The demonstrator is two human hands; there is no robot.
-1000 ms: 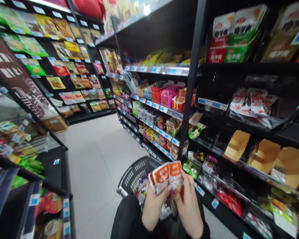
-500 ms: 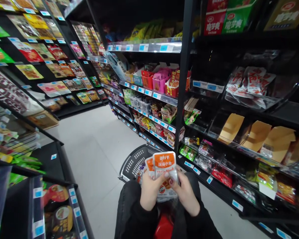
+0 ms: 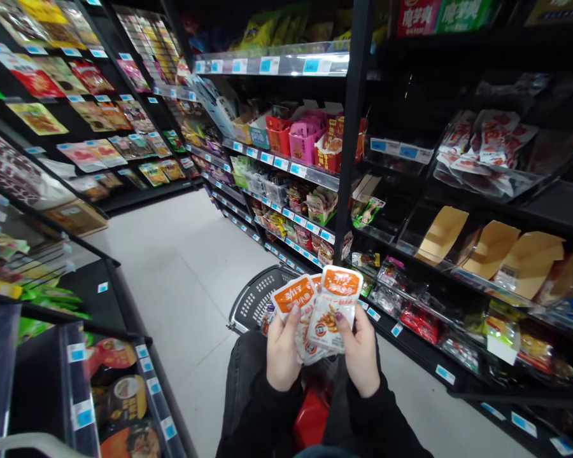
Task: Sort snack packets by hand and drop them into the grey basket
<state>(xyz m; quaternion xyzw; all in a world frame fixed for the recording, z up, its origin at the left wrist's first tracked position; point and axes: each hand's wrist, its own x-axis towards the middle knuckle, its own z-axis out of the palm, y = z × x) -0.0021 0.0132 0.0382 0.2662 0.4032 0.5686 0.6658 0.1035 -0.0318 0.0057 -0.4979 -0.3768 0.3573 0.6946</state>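
Several small orange-and-white snack packets are fanned out above my lap, held between both hands. My left hand (image 3: 283,351) pinches the left snack packets (image 3: 293,298), its thumb pressed on their front. In my right hand (image 3: 361,350) is the right-hand snack packet (image 3: 334,308), gripped at its right edge with the thumb over its printed face. It overlaps the others, and one more orange top shows between them. Fingers behind the packets are hidden. Just beyond my hands, a grey shopping basket (image 3: 254,294) stands on the floor, partly covered by my knee and the packets.
A black snack shelf (image 3: 358,127) rises in front and to the right, with several cardboard trays (image 3: 442,234) on it. Packaged foods fill another rack (image 3: 76,146) at the far left. Lidded bowls (image 3: 124,397) sit on a low shelf at the near left. Grey floor (image 3: 186,261) runs between.
The packets, stacked close together before, are now spread apart into a fan. My right hand has shifted slightly right with one packet. The view has tilted slightly downward.
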